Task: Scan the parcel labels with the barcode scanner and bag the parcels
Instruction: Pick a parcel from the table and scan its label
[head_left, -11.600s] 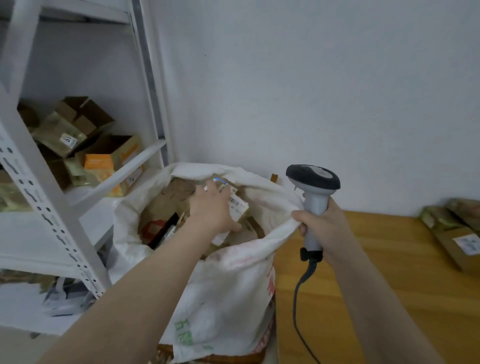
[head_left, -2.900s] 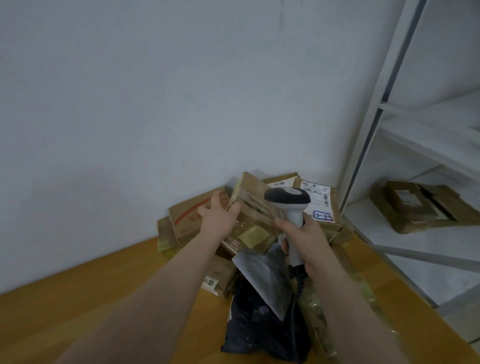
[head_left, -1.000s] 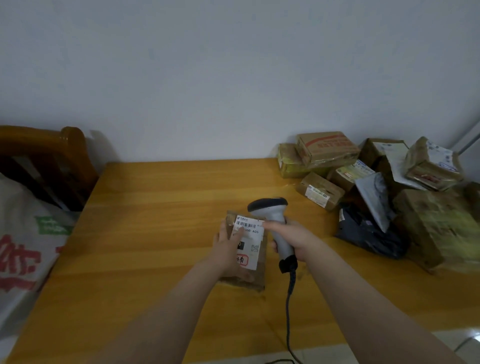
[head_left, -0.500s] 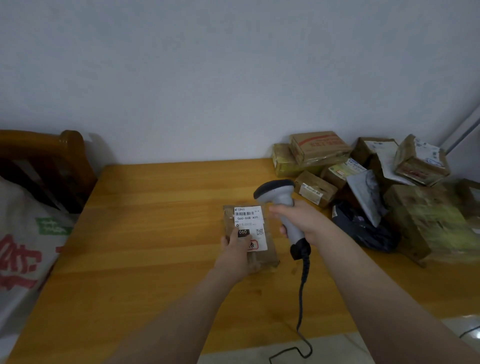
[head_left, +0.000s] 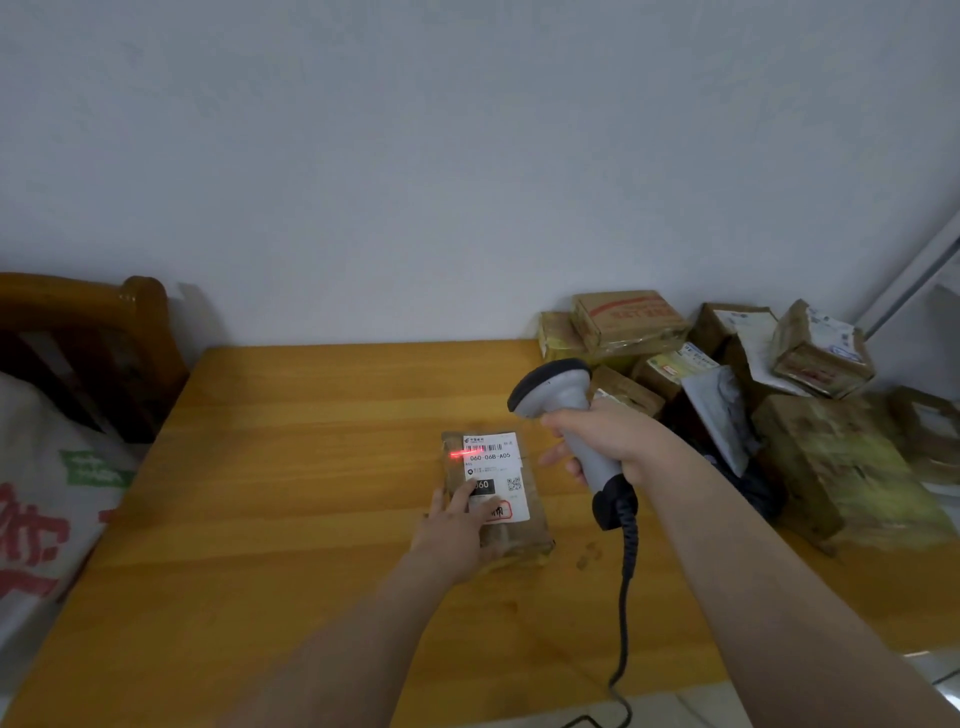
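A plain, pale grey wall (head_left: 467, 156) fills the upper half of my view, lit softly and evenly, with no hard shadows. Pushed up against it is a wooden table (head_left: 311, 467) with a honey-yellow top, its grain running left to right. Just beside the table's left end I can see a wooden chair back (head_left: 78, 322) with a glossy brown, rounded top rail, and it casts a faint shadow on the wall. At the far right a white metal shelf upright (head_left: 909, 280) slants across the corner. Pale glossy floor (head_left: 930, 675) shows below the table's near edge.
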